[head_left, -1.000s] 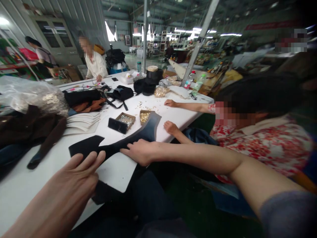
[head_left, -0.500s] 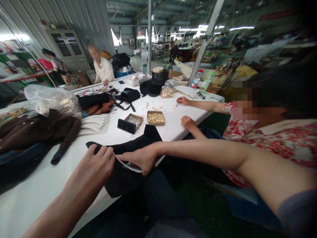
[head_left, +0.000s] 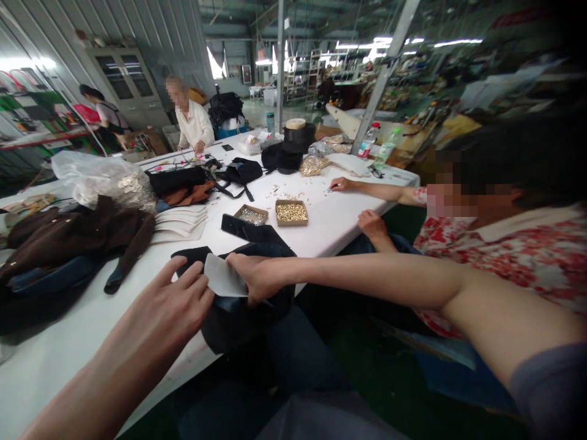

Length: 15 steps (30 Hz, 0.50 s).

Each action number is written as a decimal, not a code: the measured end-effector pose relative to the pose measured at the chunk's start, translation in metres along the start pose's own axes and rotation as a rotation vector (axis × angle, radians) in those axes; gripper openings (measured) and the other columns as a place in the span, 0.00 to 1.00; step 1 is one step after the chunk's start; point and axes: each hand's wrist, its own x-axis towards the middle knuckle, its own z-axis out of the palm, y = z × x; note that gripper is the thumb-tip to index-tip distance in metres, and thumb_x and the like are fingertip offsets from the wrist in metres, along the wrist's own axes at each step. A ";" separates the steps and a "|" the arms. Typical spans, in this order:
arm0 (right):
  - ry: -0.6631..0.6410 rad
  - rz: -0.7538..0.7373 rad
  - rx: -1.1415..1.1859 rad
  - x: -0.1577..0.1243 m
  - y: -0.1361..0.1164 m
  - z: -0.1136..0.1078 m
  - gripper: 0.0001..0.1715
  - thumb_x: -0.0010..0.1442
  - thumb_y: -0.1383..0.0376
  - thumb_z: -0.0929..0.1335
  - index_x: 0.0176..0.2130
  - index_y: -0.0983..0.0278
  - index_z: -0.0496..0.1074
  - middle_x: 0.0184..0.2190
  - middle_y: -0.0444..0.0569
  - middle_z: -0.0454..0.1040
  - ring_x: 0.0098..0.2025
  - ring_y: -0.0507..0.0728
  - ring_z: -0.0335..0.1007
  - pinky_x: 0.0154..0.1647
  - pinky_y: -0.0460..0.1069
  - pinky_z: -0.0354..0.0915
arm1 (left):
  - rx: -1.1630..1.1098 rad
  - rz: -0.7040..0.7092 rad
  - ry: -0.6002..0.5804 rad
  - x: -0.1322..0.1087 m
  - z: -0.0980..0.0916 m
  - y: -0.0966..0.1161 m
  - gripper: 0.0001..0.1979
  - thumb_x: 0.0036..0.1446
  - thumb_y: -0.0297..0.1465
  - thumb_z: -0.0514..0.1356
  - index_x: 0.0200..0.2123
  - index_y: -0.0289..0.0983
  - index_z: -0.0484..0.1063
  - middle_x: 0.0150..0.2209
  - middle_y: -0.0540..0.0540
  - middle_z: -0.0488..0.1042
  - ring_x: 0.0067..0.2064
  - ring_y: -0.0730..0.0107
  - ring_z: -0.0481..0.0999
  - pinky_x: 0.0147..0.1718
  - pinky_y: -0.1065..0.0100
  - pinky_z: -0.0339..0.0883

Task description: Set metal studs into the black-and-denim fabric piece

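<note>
Pinching the white card (head_left: pixel 224 278), the right hand (head_left: pixel 257 278) seems to steady it amid dark cloth (head_left: pixel 245 327) at the near edge of the worktop (head_left: pixel 330 221). The left hand (head_left: pixel 178 299) curls alongside, grip hidden; I can't tell what it grasps.

We have a soft black and dark-blue cloth piece (head_left: pixel 247 324) bunched at the near edge of the surface (head_left: pixel 339 226), folded and creased, its lower part hanging down over that edge. Its left part is gripped in our left hand (head_left: pixel 186 296); its far part lies on the surface. Against it stands a pale, smooth, thin flat sheet (head_left: pixel 222 280), tilted and slightly curved, its right side in our right hand (head_left: pixel 259 276).
</note>
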 end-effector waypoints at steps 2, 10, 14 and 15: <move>0.059 0.001 -0.059 -0.003 0.002 -0.001 0.57 0.48 0.58 0.83 0.68 0.62 0.60 0.65 0.62 0.73 0.55 0.66 0.79 0.43 0.51 0.72 | 0.027 -0.032 -0.021 -0.011 -0.009 -0.003 0.16 0.64 0.18 0.56 0.40 0.38 0.84 0.50 0.39 0.85 0.64 0.43 0.78 0.69 0.40 0.60; 0.030 -0.115 -0.151 -0.015 0.000 -0.022 0.56 0.52 0.68 0.80 0.73 0.63 0.59 0.69 0.61 0.69 0.62 0.66 0.75 0.55 0.52 0.72 | -0.003 0.009 0.135 -0.039 -0.017 0.007 0.22 0.68 0.20 0.52 0.52 0.36 0.85 0.55 0.36 0.86 0.65 0.45 0.78 0.68 0.41 0.62; -0.065 -0.023 -0.195 -0.010 -0.004 -0.020 0.53 0.51 0.65 0.81 0.70 0.61 0.62 0.66 0.59 0.70 0.54 0.64 0.78 0.41 0.50 0.71 | -0.030 0.046 0.192 -0.043 -0.013 0.014 0.25 0.72 0.20 0.47 0.54 0.35 0.84 0.56 0.36 0.86 0.66 0.47 0.79 0.72 0.41 0.59; -0.074 -0.011 -0.198 -0.008 -0.003 -0.018 0.53 0.51 0.64 0.81 0.69 0.62 0.63 0.65 0.59 0.71 0.53 0.63 0.78 0.39 0.49 0.70 | -0.032 0.049 0.198 -0.045 -0.013 0.014 0.25 0.72 0.20 0.47 0.54 0.35 0.84 0.56 0.36 0.86 0.65 0.46 0.79 0.71 0.40 0.60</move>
